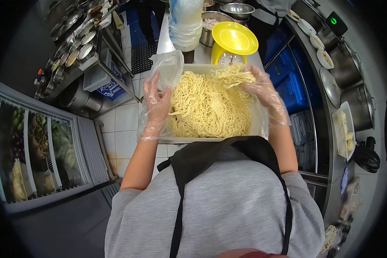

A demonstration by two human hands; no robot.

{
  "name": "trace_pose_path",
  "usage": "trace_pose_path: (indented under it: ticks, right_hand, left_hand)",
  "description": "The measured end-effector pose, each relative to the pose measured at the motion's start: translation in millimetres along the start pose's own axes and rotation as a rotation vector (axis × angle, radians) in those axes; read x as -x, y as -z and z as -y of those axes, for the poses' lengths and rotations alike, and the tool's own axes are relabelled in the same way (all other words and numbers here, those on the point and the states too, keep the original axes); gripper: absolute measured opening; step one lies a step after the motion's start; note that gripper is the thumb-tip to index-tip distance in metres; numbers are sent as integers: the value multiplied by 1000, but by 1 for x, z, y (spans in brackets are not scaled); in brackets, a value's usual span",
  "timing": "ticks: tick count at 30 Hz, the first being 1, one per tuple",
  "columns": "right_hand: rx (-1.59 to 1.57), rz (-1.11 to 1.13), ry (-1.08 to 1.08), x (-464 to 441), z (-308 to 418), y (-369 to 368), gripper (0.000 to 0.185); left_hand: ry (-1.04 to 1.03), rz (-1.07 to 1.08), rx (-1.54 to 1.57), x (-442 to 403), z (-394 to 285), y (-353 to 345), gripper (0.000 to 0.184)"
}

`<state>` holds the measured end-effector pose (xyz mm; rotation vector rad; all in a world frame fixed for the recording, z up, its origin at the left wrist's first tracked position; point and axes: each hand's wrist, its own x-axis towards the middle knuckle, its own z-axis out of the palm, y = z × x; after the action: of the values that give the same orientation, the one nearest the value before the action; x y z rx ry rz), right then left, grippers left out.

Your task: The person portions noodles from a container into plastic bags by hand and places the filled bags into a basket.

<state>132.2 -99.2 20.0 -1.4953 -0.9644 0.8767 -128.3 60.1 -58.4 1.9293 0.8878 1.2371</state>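
A large pale tray [178, 139] in front of me is heaped with yellow noodles [210, 105]. At the tray's far right corner, my right hand [262, 88], in a clear plastic glove, is closed on a bundle of noodles [234, 76] lifted above the heap. My left hand [157, 101], also gloved, is at the tray's left side. Its curved fingers and thumb are around the lower edge of a translucent plastic bag [170, 71]; part of this grip is hidden. Just beyond the tray stands a yellow kitchen scale [235, 38], its pan bare.
A tall stack of translucent plastic containers [185, 26] stands left of the scale, with metal bowls [236, 9] behind. Steel pots [352, 105] and white dishes [324, 59] line the right counter. A glass-doored fridge [43, 150] is at left. Another person's dark-clothed legs [146, 19] show ahead.
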Motion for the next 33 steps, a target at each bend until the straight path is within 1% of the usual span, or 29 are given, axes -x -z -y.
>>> trace_pose_path:
  ticks: [2,3,5,6,7,8,9,10,11,12,13,14,15,16,17,18,19,20,21,23,24,25,26,27,28,29,30,32,33]
  right_hand:
    - [179,105,96,4,20,10,42]
    - [174,101,105,6,29,10,42]
    - [461,324,15,10,47,0,58]
    - [723,338,21,1,30,-5,68]
    - [776,330,-58,-7,-1,-13,71]
    - [826,320,-139,-13,-27,-18,74]
    - [815,313,-139,-7,-37,-22,74]
    - [585,223,-68,1,-43,-26,75]
    - [354,134,4,3,-49,-28,76]
    - [344,126,9,-1,-57,-26,76]
    - [474,16,31,-8,-64,-22,71]
    - [606,-97,49,-11,-70,-18,67]
    - [601,-108,56,-6,-59,-15,67]
    - [307,-107,74,6,-37,-14,62]
    - [14,-100,89,15,-19,-12,58]
    - [9,-103,90,17,-8,-9,58]
    - [-55,-53,229,20,0,-6,55]
    - [-118,-5,366,22,5,-4,52]
    - [-122,-10,367,25,11,-7,52]
    - [-262,-95,541,26,21,-18,71]
    - [-475,-6,424,26,18,-24,72]
    - [-481,-9,424,27,11,-35,72]
    - [-388,-19,460,28,1,-48,65]
    - [-292,-28,498,28,-8,-55,59]
    - [-293,-30,501,27,-18,-57,59]
    - [170,44,605,26,-27,-59,57]
    - [637,116,685,26,-35,-61,55]
    - [633,164,632,33,-52,-60,53]
    - [631,214,577,35,-56,-60,51]
  left_hand:
    - [3,-1,-14,1,-3,1,57]
    - [10,-6,-23,1,-6,1,57]
    - [-12,-28,-14,1,-5,1,56]
    - [-17,-50,1,2,-6,0,55]
    - [-26,-42,0,2,-11,1,55]
    - [-94,-47,-39,0,-17,3,53]
    - [-160,-50,-81,0,-25,7,51]
    - [-173,-45,-84,-3,-35,9,51]
    - [-270,-79,-145,-6,-48,11,48]
    - [-365,-111,-206,-8,-58,12,46]
    - [-378,-102,-209,-11,-65,14,46]
    - [-345,-92,-203,-14,-72,15,45]
    - [-312,-88,-195,-17,-77,13,45]
    - [-322,-86,-195,-20,-78,11,45]
    - [-236,-45,-214,-21,-79,9,47]
    - [-149,-3,-234,-21,-78,7,49]
    - [-152,4,-238,-21,-76,3,49]
    - [-231,147,-340,-20,-72,-4,50]
    - [-313,287,-440,-20,-72,-10,50]
    - [-212,573,-304,-7,-87,-30,47]
    - [-214,574,-308,1,-93,-41,47]
    - [-74,696,-248,10,-97,-51,44]
    - [68,814,-185,17,-98,-54,43]
    - [64,815,-187,26,-84,-53,43]
    - [-235,750,-344,38,-58,-52,45]
    - [-531,669,-497,43,-44,-50,46]
    - [-531,671,-499,39,-44,-51,46]
    - [-32,972,-427,25,-45,-57,56]
    - [-34,979,-431,27,-37,-60,56]
